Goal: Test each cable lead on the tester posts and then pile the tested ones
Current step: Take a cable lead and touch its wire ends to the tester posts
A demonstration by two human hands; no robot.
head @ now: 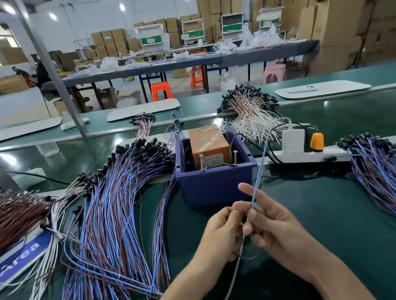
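A blue bin holds the orange tester box, with two upright screw posts at its front. Just below the bin, my left hand and my right hand meet over the green mat. Both pinch one thin blue cable lead, which rises from my fingers toward the power strip. A dark loop of it hangs under my hands. A large fan of blue and brown leads lies to the left. Another pile of blue and brown leads lies to the right.
A white power strip with a white charger and an orange plug lies right of the bin. White leads are heaped behind it. Brown leads lie far left over a blue sign. A metal post stands at back left.
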